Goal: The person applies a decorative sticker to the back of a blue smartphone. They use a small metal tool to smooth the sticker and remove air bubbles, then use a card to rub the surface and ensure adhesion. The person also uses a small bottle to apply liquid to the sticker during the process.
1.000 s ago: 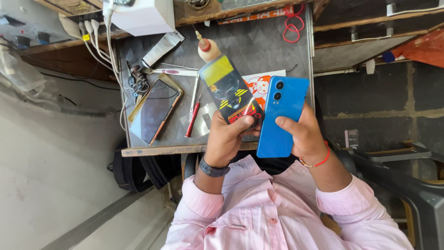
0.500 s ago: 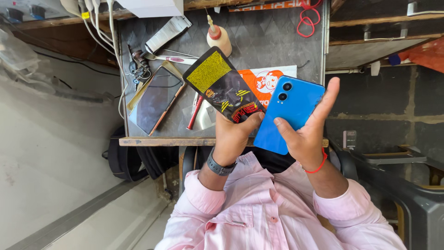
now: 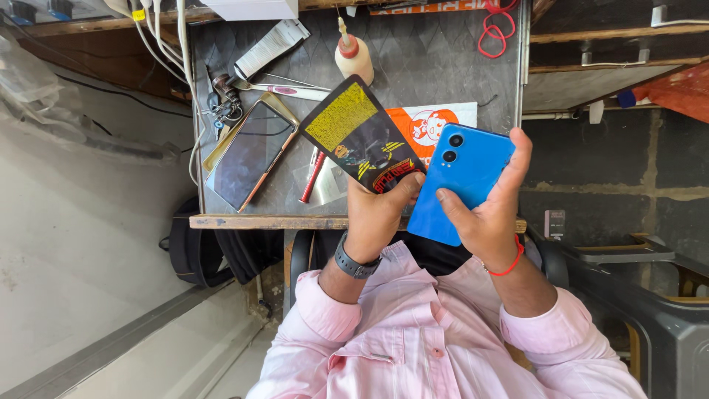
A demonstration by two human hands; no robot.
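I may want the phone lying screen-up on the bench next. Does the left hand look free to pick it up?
Probably not as it stands: the left hand is holding the black and yellow card. The phone on the bench lies uncovered just left of it, so the way there looks open.

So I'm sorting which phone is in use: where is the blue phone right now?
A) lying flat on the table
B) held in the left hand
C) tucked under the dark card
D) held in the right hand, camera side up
D: the blue phone sits in the right hand, its camera lenses facing up, while the left hand holds the dark card.
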